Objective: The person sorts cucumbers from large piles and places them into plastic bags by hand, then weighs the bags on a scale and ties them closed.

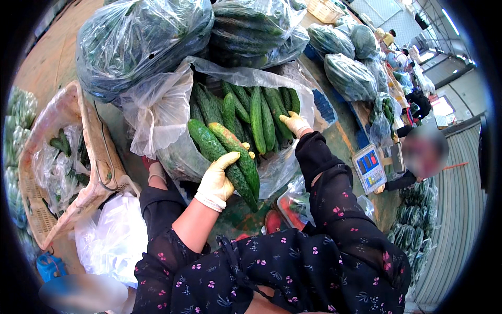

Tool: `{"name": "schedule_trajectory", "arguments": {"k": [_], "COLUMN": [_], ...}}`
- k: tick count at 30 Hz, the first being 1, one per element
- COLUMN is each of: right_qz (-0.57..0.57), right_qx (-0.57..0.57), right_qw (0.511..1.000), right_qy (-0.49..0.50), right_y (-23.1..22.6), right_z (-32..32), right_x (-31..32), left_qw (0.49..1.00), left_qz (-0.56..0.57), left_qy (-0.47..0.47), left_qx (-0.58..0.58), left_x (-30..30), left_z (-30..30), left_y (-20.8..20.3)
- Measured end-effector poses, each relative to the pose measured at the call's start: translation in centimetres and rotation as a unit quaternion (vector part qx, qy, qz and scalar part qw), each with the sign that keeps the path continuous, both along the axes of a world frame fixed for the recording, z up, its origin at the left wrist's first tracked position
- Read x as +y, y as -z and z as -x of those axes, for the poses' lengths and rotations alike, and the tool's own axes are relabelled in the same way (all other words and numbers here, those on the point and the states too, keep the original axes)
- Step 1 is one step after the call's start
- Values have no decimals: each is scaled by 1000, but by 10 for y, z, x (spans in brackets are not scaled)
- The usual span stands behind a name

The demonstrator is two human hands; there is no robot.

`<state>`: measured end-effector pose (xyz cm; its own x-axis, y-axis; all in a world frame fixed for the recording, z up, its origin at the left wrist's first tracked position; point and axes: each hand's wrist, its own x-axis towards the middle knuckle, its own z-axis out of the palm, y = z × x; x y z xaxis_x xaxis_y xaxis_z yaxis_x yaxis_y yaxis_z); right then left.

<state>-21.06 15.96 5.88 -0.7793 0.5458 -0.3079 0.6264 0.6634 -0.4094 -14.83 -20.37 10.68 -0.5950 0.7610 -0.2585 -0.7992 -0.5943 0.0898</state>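
My left hand [219, 179], in a pale yellow glove with a white cuff, is closed around two large bumpy cucumbers held side by side. One is dark green [205, 138]; the other cucumber [244, 165] has a yellowish upper end. They are tilted over the near edge of a big clear plastic bag [157, 112], which gapes wide and is full of cucumbers [256, 118]. At the bag's right side my gloved right hand [296, 124] reaches in, its fingers closed on a cucumber [276, 116] and partly hidden by it.
Filled plastic bags [146, 47] stand behind the open one. To the left are a dirty plastic crate [86, 152] with cucumbers and white plastic bags [115, 235]. A scale [370, 167] stands at right, near another person [402, 180]. A red tub [287, 209] is by my feet.
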Motion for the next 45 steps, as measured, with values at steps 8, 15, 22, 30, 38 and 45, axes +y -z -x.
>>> {"name": "schedule_trajectory", "arguments": {"k": [8,15,22,30,38,45], "right_qz": [268,334,517,544,515,486], "right_qx": [108,173,200,221,196,185], "right_qw": [957,924,828,809,835,853], "right_qy": [17,65,88,15,6,-38], "right_y": [-2,13,-33,-44,-54,-85], "right_z": [-19,-37,-66,-65,-47,-89], "right_x": [-17,-28,-68,-112,-142,-171], "left_qw": [1000,999,1000,1000,999,999], "left_qz": [6,8,6,19,40,42], "left_qy": [4,24,12,8,-19,-23], "left_qx": [-7,-21,-18,2,-3,-3], "left_x": [-3,2,0,0,0,-2], "left_z": [-1,0,0,2,6,4], "left_y": [-7,-1,-5,-5,7,11]}}
